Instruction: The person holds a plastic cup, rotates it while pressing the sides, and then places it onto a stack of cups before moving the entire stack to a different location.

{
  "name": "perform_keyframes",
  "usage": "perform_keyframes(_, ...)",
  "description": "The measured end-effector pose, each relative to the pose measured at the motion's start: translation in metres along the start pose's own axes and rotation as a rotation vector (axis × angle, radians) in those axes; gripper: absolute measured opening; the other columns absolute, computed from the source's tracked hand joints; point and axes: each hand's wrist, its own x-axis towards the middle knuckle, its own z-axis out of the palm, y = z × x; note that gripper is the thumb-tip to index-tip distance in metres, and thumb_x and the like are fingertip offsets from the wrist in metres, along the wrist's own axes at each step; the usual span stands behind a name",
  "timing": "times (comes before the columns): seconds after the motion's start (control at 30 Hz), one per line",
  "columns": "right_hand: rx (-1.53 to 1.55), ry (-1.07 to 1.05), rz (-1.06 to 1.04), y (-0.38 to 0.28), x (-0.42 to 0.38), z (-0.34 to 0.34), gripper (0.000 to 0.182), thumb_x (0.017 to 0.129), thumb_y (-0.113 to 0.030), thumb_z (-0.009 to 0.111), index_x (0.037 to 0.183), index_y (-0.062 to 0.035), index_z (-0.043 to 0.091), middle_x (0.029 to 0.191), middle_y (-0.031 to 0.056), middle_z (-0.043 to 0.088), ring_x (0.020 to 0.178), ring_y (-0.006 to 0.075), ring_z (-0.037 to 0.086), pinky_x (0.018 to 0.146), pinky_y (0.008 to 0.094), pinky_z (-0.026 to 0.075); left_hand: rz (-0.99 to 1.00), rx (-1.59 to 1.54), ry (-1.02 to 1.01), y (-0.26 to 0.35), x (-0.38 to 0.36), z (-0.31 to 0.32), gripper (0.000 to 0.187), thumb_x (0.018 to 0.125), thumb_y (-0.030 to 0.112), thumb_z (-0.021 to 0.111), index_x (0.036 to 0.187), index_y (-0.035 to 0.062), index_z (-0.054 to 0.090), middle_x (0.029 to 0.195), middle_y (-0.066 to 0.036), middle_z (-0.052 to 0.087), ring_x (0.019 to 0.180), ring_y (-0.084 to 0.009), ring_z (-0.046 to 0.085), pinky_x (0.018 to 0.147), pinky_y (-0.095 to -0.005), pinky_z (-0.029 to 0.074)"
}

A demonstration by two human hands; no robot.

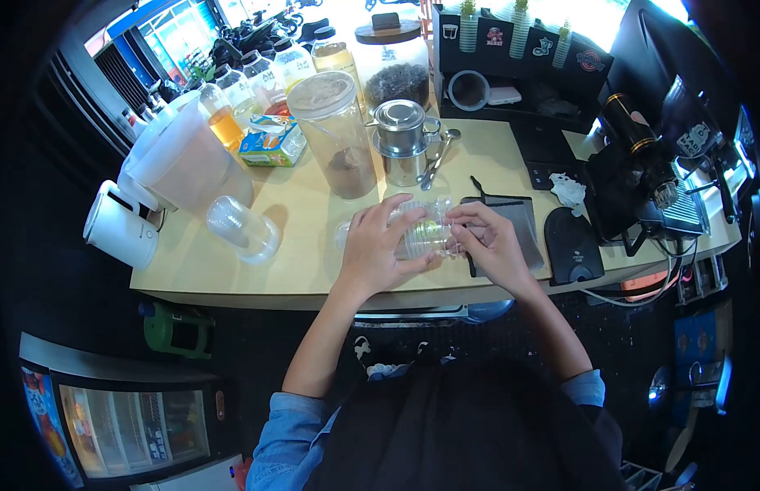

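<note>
A clear, ribbed plastic stack that looks like nested cups [433, 235] lies on its side, low over the front of the wooden counter. My left hand [378, 247] wraps around its left part, thumb below and fingers over the top. At the right, rimmed end, my right hand [496, 245] grips the edge between thumb and fingers. Left of my hands is a clear domed plastic container [245, 231]. Just behind them stand a tall clear canister with brown powder [349, 168] and a metal drip filter [399, 131] on a metal cup.
A dark grey cloth [519, 233] and a black tamping mat [572, 250] lie to the right, before an espresso machine [642, 164]. Spoons [435, 168], a tissue box [273, 145], a large translucent pitcher [187, 159] and a white kettle [122, 225] also occupy the counter [314, 266].
</note>
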Motion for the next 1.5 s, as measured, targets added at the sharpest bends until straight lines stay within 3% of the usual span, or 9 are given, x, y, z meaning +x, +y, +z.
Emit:
perform_keyframes(0.37,-0.069,-0.040,-0.060,0.017,0.003,0.006,0.026,0.088,-0.004,0.061,0.112,0.0036,0.054,0.098,0.0101,0.064,0.083,0.0108,0.064,0.069,0.0231,0.050,-0.002,-0.010,0.007,0.003,0.000,0.000,0.054,0.069,0.041,0.073,0.115,0.0175,0.058,0.126,-0.010,0.051,0.110,-0.0301,0.052,0.095,-0.0440,0.037)
perform_keyframes(0.47,-0.148,-0.054,-0.057,0.011,0.002,0.011,0.029,0.087,0.004,0.060,0.114,0.0024,0.051,0.100,0.0086,0.060,0.086,0.0104,0.062,0.073,0.0222,0.051,-0.004,-0.007,0.013,0.004,-0.001,-0.001,0.054,0.071,0.041,0.071,0.118,0.0185,0.057,0.125,-0.009,0.051,0.110,-0.0299,0.052,0.095,-0.0441,0.037)
perform_keyframes(0.73,-0.216,0.031,-0.102,0.009,-0.002,0.014,0.018,0.082,0.000,0.066,0.099,0.0025,0.063,0.098,0.0101,0.066,0.079,0.0142,0.068,0.065,0.0248,0.054,0.011,0.016,-0.017,0.001,-0.002,-0.005,0.070,0.070,0.047,0.072,0.129,0.0167,0.051,0.130,-0.008,0.052,0.113,-0.0264,0.053,0.096,-0.0439,0.038)
perform_keyframes(0.87,-0.213,0.047,-0.105,0.006,-0.003,0.024,0.020,0.080,-0.001,0.068,0.099,0.0027,0.063,0.095,0.0091,0.066,0.077,0.0138,0.068,0.064,0.0242,0.055,0.051,0.051,0.016,0.001,-0.005,-0.002,0.069,0.070,0.044,0.073,0.130,0.0164,0.051,0.130,-0.007,0.052,0.113,-0.0256,0.053,0.096,-0.0437,0.039)
perform_keyframes(0.93,-0.286,0.043,-0.135,0.006,-0.003,0.026,0.021,0.080,0.002,0.068,0.099,0.0024,0.060,0.094,0.0042,0.062,0.071,0.0072,0.063,0.062,0.0182,0.050,0.053,0.048,0.025,0.000,-0.006,-0.002,0.068,0.070,0.043,0.073,0.130,0.0176,0.052,0.129,-0.007,0.052,0.113,-0.0251,0.053,0.095,-0.0434,0.039)
perform_keyframes(1.03,-0.296,0.067,-0.087,0.006,-0.004,0.021,0.020,0.079,-0.001,0.069,0.098,0.0024,0.063,0.093,0.0074,0.065,0.076,0.0121,0.067,0.064,0.0232,0.054,0.038,0.030,0.028,0.001,-0.006,-0.003,0.066,0.069,0.042,0.073,0.128,0.0199,0.053,0.128,-0.006,0.052,0.112,-0.0246,0.054,0.094,-0.0432,0.040)
perform_keyframes(1.17,-0.260,0.123,-0.101,0.013,-0.007,0.009,0.019,0.079,-0.001,0.069,0.097,0.0020,0.063,0.094,0.0054,0.065,0.079,0.0103,0.066,0.067,0.0219,0.053,0.018,0.010,0.045,0.001,-0.006,-0.005,0.059,0.069,0.040,0.072,0.123,0.0210,0.057,0.126,-0.006,0.053,0.110,-0.0249,0.054,0.094,-0.0429,0.040)
perform_keyframes(1.4,-0.227,-0.026,-0.165,0.014,-0.009,-0.011,0.024,0.088,-0.001,0.061,0.111,0.0026,0.061,0.099,0.0056,0.063,0.087,0.0069,0.060,0.076,0.0213,0.050,-0.010,0.032,0.050,-0.002,-0.004,-0.004,0.046,0.070,0.036,0.070,0.111,0.0178,0.060,0.124,-0.009,0.053,0.108,-0.0294,0.054,0.094,-0.0434,0.038)
perform_keyframes(1.5,-0.084,-0.010,-0.079,0.010,-0.011,-0.010,0.029,0.090,-0.001,0.057,0.119,0.0011,0.060,0.102,0.0070,0.063,0.091,0.0074,0.058,0.079,0.0219,0.049,-0.011,0.033,0.047,-0.001,-0.005,-0.004,0.045,0.070,0.036,0.070,0.110,0.0177,0.060,0.124,-0.009,0.052,0.109,-0.0298,0.053,0.094,-0.0439,0.038)
